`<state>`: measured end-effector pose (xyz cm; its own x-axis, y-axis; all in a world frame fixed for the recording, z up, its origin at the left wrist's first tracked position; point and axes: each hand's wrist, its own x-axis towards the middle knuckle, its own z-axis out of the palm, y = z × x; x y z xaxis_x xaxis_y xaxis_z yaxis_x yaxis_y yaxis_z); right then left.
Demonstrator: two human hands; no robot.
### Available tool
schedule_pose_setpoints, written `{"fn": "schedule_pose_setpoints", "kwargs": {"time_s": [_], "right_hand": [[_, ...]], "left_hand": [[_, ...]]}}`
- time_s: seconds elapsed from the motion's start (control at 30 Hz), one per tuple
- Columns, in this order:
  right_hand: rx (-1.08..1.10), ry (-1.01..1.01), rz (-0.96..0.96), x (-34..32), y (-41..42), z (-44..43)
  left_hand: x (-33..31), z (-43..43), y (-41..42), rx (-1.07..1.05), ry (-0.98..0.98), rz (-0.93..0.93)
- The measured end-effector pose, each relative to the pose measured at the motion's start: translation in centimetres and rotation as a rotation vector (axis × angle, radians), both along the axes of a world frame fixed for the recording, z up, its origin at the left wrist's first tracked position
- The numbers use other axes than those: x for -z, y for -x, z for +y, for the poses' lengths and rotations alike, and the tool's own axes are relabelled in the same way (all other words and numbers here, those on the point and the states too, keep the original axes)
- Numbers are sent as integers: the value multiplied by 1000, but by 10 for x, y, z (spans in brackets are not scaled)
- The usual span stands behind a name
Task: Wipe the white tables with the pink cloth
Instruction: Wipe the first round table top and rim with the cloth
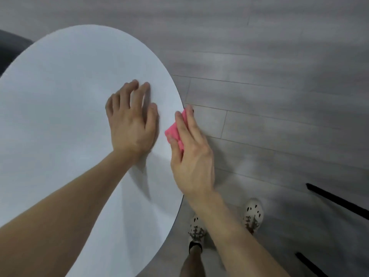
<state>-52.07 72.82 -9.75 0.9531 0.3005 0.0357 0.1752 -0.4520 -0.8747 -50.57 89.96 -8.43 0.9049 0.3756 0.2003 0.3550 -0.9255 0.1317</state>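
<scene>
The right hand (pixel 189 152) pinches the cloth (pixel 175 134) at the table's (pixel 60 96) 3 o'clock rim; the left hand (pixel 131 120) lies open and flat on the top, just beside it, holding nothing. To wipe well, I'd keep the cloth flat and pressed down, running overlapping strokes along the edge — left hand steadying the top. The bunched cloth's long axis runs roughly 1 to 7 o'clock.

- You're looking down at a grey wood-plank floor (pixel 279 66), soft light streaking across its boards.
- You're catching a dark seat (pixel 10 47) peeking in at the far left.
- Two black bars (pixel 337 200) are lying across the floor, lower right.
</scene>
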Motion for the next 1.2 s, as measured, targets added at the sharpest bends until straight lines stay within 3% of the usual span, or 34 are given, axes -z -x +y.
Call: {"fn": "schedule_pose_setpoints", "kwargs": {"time_s": [0.1, 0.2, 0.33, 0.57, 0.67, 0.83, 1.03, 1.1, 1.2], "right_hand": [[-115, -42, 67, -4, 12, -13], [-121, 65, 64, -4, -62, 25], [-293, 174, 57, -3, -152, 79], [-233, 183, 100, -13, -56, 8], [-193, 291, 92, -12, -113, 56], [-499, 274, 31, -5, -228, 152], [-418, 267, 122, -19, -138, 50], [-462, 306, 56, -20, -142, 49], [-519, 367, -122, -10, -203, 129]], "left_hand": [[-1, -2, -1, -8, 1, 28], [-3, -3, -3, -16, 15, 33], [-1, -2, -4, -21, 10, 26], [-2, -3, -3, -19, 3, 63], [-5, -4, -4, -20, 16, 60], [-5, -7, -4, -38, 24, 59], [-3, -7, 1, -28, 58, 39], [-3, -7, 0, -20, 59, 46], [-4, -9, -1, -25, 55, 57]]}}
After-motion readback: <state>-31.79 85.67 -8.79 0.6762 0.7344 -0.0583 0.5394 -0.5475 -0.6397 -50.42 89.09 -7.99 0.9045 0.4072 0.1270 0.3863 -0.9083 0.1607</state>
